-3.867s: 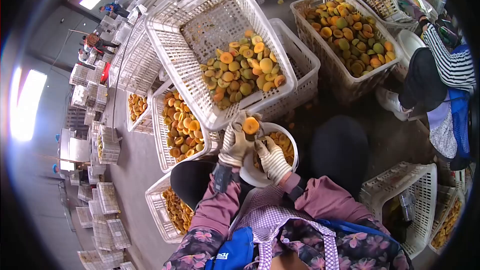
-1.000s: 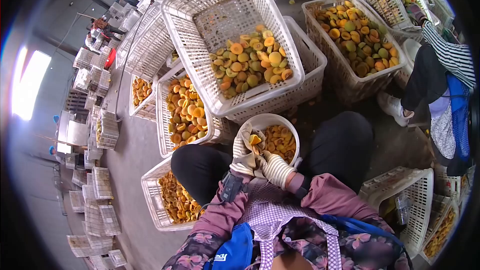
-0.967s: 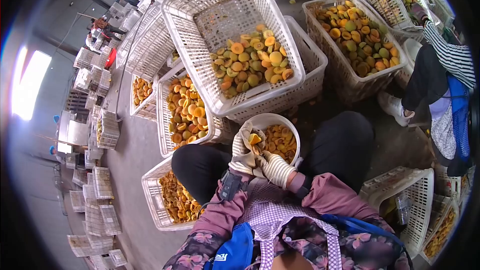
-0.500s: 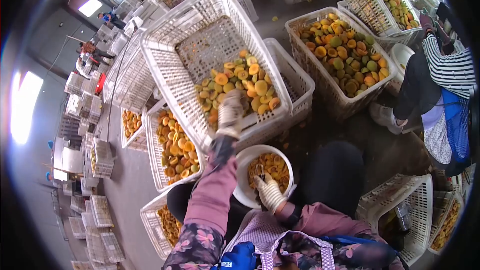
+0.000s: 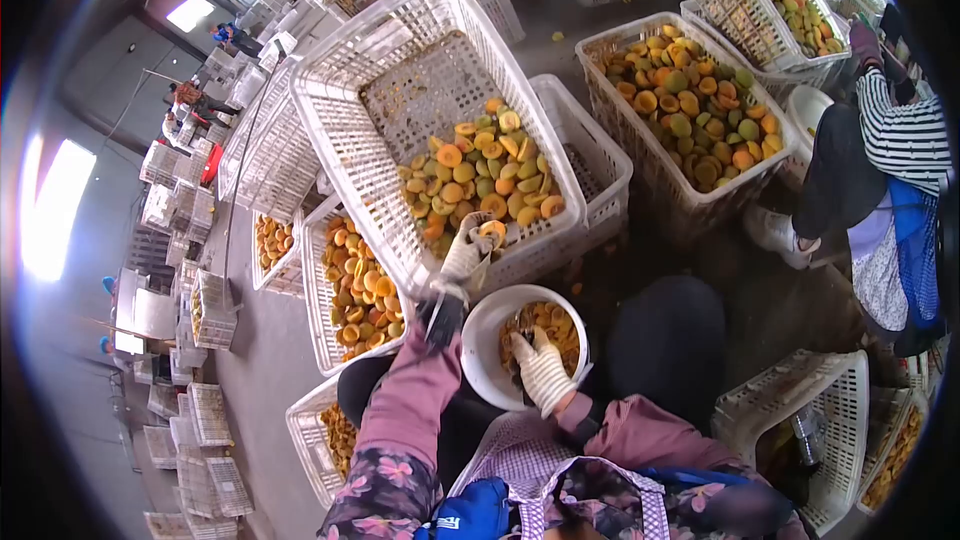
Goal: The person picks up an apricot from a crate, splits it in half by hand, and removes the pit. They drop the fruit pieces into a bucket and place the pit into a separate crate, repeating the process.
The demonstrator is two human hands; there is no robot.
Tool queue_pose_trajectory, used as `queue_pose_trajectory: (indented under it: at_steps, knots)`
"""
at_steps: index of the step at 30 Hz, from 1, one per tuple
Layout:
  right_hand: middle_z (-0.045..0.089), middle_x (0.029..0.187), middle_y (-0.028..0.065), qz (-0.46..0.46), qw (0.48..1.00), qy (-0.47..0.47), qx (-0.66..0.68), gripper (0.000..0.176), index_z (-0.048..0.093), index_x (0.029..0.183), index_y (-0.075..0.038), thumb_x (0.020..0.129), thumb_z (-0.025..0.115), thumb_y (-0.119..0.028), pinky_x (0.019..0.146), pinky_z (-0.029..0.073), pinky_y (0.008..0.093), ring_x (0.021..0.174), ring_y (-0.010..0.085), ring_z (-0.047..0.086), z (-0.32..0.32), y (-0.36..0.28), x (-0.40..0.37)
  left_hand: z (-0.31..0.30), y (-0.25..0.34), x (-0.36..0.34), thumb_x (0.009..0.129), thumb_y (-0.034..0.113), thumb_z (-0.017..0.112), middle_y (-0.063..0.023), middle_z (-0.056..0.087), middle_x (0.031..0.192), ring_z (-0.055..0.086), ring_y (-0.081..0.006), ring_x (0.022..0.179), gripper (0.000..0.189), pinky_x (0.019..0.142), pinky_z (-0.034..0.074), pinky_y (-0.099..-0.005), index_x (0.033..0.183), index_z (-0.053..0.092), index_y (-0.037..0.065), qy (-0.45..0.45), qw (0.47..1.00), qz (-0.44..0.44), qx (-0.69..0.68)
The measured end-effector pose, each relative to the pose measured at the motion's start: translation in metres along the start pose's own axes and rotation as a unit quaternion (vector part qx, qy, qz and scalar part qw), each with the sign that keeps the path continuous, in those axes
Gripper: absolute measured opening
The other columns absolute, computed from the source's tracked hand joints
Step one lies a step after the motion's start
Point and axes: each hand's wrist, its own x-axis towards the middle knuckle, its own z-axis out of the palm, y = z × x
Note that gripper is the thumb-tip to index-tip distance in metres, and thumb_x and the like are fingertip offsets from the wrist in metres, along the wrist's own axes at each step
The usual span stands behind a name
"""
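My left hand, in a striped work glove, is at the near edge of a tilted white plastic crate. Its fingers are closed on an orange apricot half. Halved apricots, yellow, orange and green, lie heaped in the crate's lower end. My right hand, also gloved, is closed above a white bucket of apricot pieces. Only a dark bit of the small metal tool in it shows; the fingers hide the rest.
The tilted crate rests on another white crate. Filled apricot crates stand at the left and right. A co-worker in a striped sleeve sits at the right. An open crate lies near my right knee.
My left hand has drawn back from the apricot heap to the crate's near edge, with an apricot half in it. My right hand has stayed over the bucket, its tool now less visible.
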Motion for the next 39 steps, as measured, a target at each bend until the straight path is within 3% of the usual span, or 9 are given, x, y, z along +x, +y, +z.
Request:
queue_pose_trajectory:
  at_steps: [1,7,23,25,27,30,33,36,39]
  knots:
    - [0.059,0.086,0.0121,-0.048,0.998,0.018,-0.027,0.032,0.051,0.106,0.000,0.088,0.054,-0.025,0.073,0.044,0.0334,0.077,0.0221,0.053,0.000,-0.010,0.000,0.084,0.012,-0.040,0.086,0.008,0.052,-0.0110,0.055,0.100,0.056,-0.0200,0.079,0.029,0.068,0.049,-0.0276,0.115,0.047,0.007,0.106,0.976,0.047,0.186]
    - [0.060,0.091,0.0205,-0.157,0.976,-0.002,-0.148,0.031,0.048,0.108,0.001,0.089,0.052,-0.024,0.069,0.045,0.0368,0.081,0.0335,0.058,-0.002,-0.009,0.003,0.142,-0.031,-0.125,0.096,0.036,0.037,-0.0090,0.057,0.102,0.055,-0.0173,0.095,0.036,0.083,0.045,-0.0274,0.111,0.050,0.005,0.251,0.966,0.057,0.030]
    - [0.060,0.077,0.0194,-0.110,0.962,-0.122,-0.219,0.029,0.051,0.108,-0.003,0.092,0.044,-0.026,0.064,0.048,0.0407,0.074,0.0386,0.058,-0.005,0.028,-0.009,0.149,-0.040,-0.145,0.094,0.030,0.040,-0.0057,0.057,0.079,0.054,-0.0128,0.073,0.033,0.070,0.044,-0.0249,0.084,0.056,0.003,0.221,0.893,0.129,0.370]
    - [0.060,0.080,0.0127,-0.301,0.914,-0.158,-0.219,0.028,0.053,0.108,-0.005,0.092,0.044,-0.026,0.063,0.048,0.0369,0.073,0.0329,0.059,-0.003,0.048,-0.006,0.152,-0.030,-0.145,0.094,0.032,0.039,-0.0058,0.057,0.075,0.054,-0.0129,0.069,0.038,0.067,0.043,-0.0248,0.077,0.057,0.003,0.144,0.861,0.119,0.473]
    - [0.056,0.070,-0.0005,0.183,0.931,-0.311,0.063,0.029,0.058,0.098,-0.015,0.092,0.046,-0.041,0.047,0.042,0.0258,0.055,0.0125,0.049,-0.016,-0.030,-0.028,0.145,-0.027,-0.147,0.093,0.031,0.038,-0.0054,0.057,0.071,0.052,-0.0132,0.064,0.038,0.062,0.041,-0.0244,0.073,0.055,0.003,0.108,0.908,0.065,0.399]
    - [0.039,0.047,-0.0052,0.288,0.870,-0.378,0.129,0.040,0.052,0.076,-0.017,0.086,0.046,-0.055,0.032,0.024,0.0240,0.035,0.0077,0.032,-0.018,-0.031,-0.025,0.144,-0.017,-0.148,0.091,0.029,0.043,-0.0056,0.057,0.077,0.054,-0.0136,0.069,0.026,0.066,0.045,-0.0246,0.092,0.052,0.005,0.263,0.930,0.067,0.249]
    - [0.042,0.049,-0.0021,0.248,0.899,-0.323,0.160,0.042,0.051,0.074,-0.014,0.086,0.045,-0.053,0.034,0.026,0.0237,0.036,0.0098,0.036,-0.008,-0.031,-0.038,0.115,0.036,-0.132,0.088,0.037,0.049,-0.0118,0.056,0.108,0.055,-0.0246,0.099,0.049,0.083,0.046,-0.0422,0.118,0.045,-0.001,0.153,0.825,0.326,-0.436]
    - [0.040,0.046,-0.0016,0.327,0.913,-0.148,0.196,0.038,0.051,0.074,-0.014,0.087,0.047,-0.049,0.033,0.025,0.0261,0.033,0.0127,0.032,-0.002,-0.023,-0.027,0.112,0.070,-0.108,0.091,0.034,0.042,-0.0122,0.057,0.113,0.056,-0.0260,0.100,0.050,0.081,0.047,-0.0401,0.128,0.039,-0.001,0.216,0.831,0.380,-0.344]
    - [0.040,0.050,-0.0016,0.295,0.926,-0.148,0.185,0.037,0.050,0.074,-0.015,0.087,0.046,-0.050,0.034,0.026,0.0260,0.036,0.0128,0.034,0.002,-0.026,-0.019,0.056,0.060,-0.033,0.091,0.027,0.045,-0.0101,0.063,0.097,0.060,-0.0284,0.088,0.033,0.073,0.049,-0.0353,0.110,0.054,0.002,0.202,0.959,0.171,0.104]
